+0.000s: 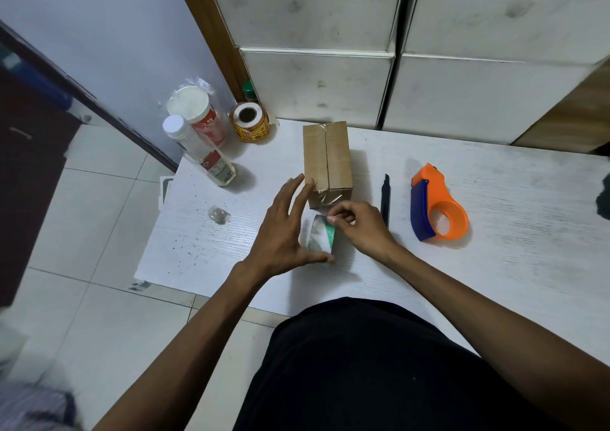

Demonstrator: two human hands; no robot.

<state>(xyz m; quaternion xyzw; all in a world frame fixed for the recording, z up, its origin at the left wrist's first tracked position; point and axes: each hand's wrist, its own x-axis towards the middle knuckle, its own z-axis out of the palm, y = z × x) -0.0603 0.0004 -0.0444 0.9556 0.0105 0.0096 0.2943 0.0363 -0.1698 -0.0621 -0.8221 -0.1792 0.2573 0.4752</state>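
Note:
A small green and white box stands on the white table, just in front of a brown cardboard carton whose near end is sealed with clear tape. My left hand is spread with straight fingers; its thumb touches the small box's lower edge and its fingertips reach the carton's near left corner. My right hand pinches the small box's top right corner between thumb and forefinger.
An orange and blue tape dispenser and a black utility knife lie to the right. A clear bottle, a white-lidded jar and a label roll stand back left. Crumpled plastic lies left. White boxes stack behind.

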